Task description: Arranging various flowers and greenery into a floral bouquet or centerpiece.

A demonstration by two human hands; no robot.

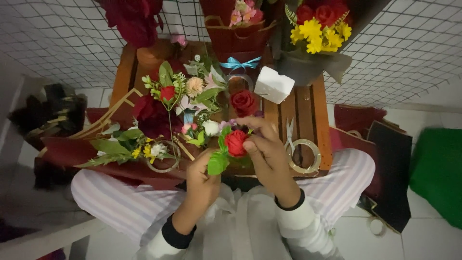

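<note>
My left hand grips the stem of a red artificial rose with green leaves, just below the bloom. My right hand closes around the same rose from the right, fingers on its petals. Both hands are raised over my lap, in front of a low wooden crate table. Another red rose lies on the table just beyond. A mixed bunch of flowers lies to the left of my hands.
A dark red wrapped bouquet lies across my left knee. Scissors and a tape roll rest on the crate. Bouquets hang on a wire grid behind. White paper, dark paper sheets and a green item lie right.
</note>
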